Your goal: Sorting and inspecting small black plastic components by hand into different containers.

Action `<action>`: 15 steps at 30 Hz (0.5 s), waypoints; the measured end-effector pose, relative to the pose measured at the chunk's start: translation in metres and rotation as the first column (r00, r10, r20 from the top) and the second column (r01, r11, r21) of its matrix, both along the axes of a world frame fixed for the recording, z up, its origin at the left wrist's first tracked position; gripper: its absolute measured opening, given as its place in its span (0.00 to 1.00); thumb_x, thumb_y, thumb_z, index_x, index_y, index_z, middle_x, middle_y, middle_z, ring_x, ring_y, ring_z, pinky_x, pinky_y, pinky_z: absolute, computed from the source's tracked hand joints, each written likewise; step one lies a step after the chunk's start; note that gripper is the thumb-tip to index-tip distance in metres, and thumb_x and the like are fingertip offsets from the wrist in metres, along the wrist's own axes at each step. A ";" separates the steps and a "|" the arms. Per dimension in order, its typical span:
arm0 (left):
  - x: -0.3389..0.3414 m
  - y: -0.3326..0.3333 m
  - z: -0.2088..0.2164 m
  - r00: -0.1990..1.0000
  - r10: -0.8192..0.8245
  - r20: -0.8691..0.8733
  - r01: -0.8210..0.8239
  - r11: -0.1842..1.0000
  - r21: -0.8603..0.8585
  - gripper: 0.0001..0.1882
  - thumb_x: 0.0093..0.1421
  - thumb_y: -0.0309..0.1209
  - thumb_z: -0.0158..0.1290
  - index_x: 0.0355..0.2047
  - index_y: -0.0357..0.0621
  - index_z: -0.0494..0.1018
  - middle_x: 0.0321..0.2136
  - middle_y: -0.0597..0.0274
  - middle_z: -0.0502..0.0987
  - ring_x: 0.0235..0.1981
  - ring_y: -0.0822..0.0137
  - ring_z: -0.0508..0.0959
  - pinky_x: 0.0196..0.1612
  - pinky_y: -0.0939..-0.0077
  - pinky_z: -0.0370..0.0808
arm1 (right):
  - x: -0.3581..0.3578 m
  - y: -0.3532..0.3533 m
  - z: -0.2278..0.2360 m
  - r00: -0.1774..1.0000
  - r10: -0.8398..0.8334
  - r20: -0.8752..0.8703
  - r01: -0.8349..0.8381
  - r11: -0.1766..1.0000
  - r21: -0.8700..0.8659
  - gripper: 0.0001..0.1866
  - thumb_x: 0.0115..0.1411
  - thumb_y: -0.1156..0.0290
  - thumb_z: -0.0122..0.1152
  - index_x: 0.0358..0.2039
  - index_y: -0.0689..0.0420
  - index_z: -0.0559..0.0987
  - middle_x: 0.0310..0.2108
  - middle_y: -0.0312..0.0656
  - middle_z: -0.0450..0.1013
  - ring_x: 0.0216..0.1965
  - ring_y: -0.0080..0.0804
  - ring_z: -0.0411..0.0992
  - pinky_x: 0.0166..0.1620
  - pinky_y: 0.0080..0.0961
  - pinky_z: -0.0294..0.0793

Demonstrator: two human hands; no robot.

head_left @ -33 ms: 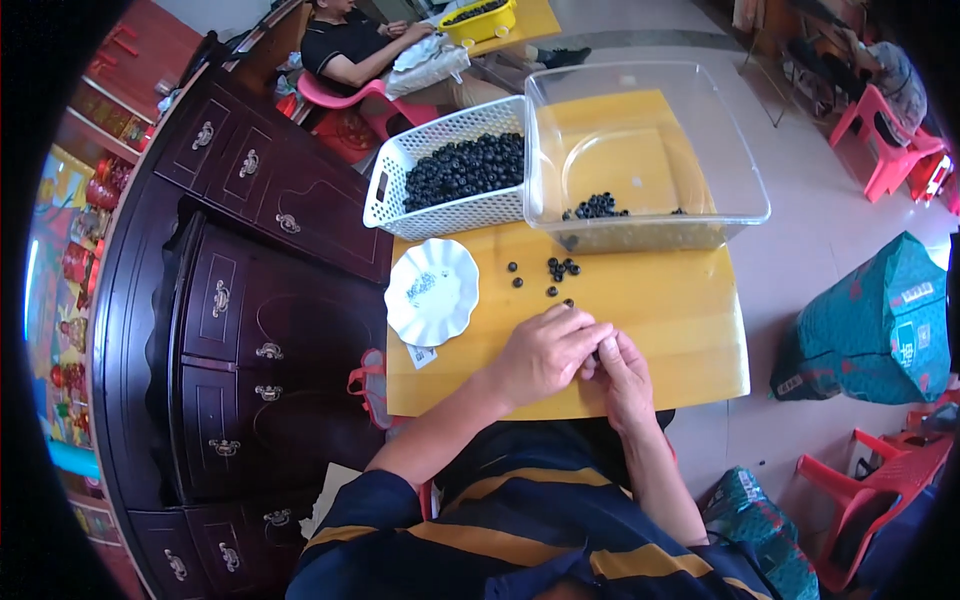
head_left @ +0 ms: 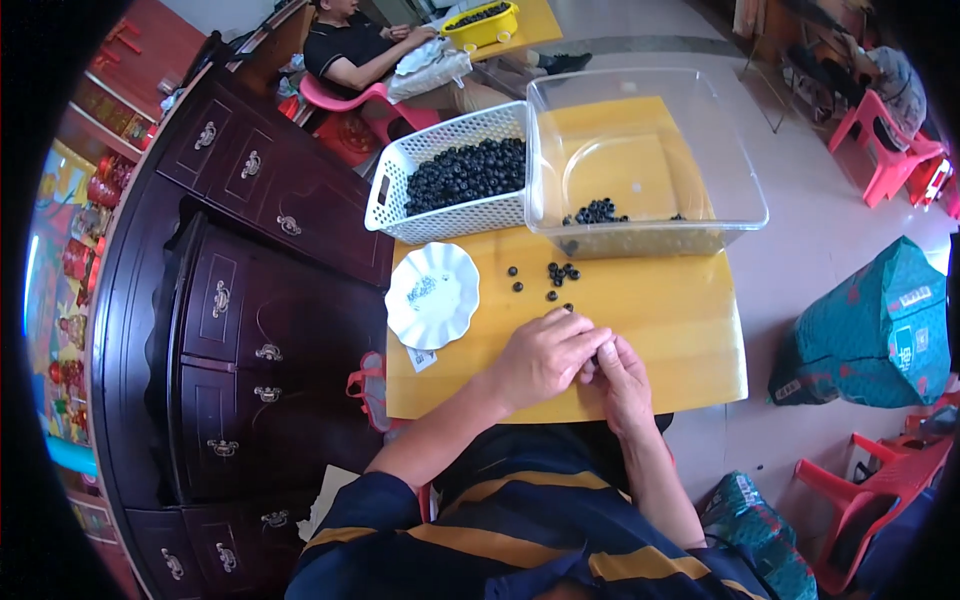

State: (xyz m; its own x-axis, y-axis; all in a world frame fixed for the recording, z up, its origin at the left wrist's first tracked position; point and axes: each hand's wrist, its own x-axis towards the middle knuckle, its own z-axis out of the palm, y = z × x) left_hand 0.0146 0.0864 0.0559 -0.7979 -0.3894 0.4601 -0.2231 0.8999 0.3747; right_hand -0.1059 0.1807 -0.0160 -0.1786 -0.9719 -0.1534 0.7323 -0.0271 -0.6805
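A hand could sweep over the right side of the yellow rectangular tabletop (head_left: 690,330), or slip between the white scalloped plate (head_left: 457,312) and the small round black beads (head_left: 572,275). Beyond, the white perforated plastic basket (head_left: 470,220) and high-walled clear plastic box (head_left: 650,228) bar the way (except from above). A dark wooden cabinet (head_left: 310,345) walls the left.

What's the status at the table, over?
Left hand and right hand together. Dark piece between them, mostly hidden. Loose black beads just beyond, white dish leftward.
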 end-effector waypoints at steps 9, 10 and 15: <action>0.006 -0.002 0.011 0.997 -0.006 -0.082 0.027 0.965 0.262 0.11 0.53 0.22 0.62 0.39 0.41 0.80 0.32 0.58 0.81 0.32 0.57 0.81 0.37 0.67 0.77 | -0.008 0.002 -0.005 0.996 0.089 0.030 -0.090 0.995 0.030 0.11 0.70 0.62 0.54 0.39 0.58 0.76 0.27 0.34 0.73 0.29 0.21 0.70 0.36 0.18 0.70; 0.008 -0.002 0.011 0.996 -0.004 -0.087 0.026 0.966 0.255 0.11 0.53 0.22 0.62 0.39 0.41 0.80 0.32 0.58 0.81 0.32 0.57 0.81 0.37 0.67 0.77 | -0.008 0.002 -0.005 0.993 0.102 0.058 -0.104 0.994 0.042 0.11 0.70 0.62 0.55 0.39 0.58 0.77 0.27 0.34 0.73 0.28 0.21 0.70 0.36 0.18 0.70; 0.013 -0.001 0.007 0.998 0.028 -0.052 -0.007 0.934 0.357 0.06 0.54 0.21 0.62 0.34 0.38 0.80 0.31 0.57 0.81 0.32 0.57 0.81 0.35 0.69 0.77 | -0.009 0.002 -0.004 0.993 0.115 -0.006 -0.114 0.993 0.020 0.11 0.70 0.63 0.54 0.39 0.57 0.76 0.28 0.33 0.73 0.29 0.20 0.70 0.37 0.18 0.69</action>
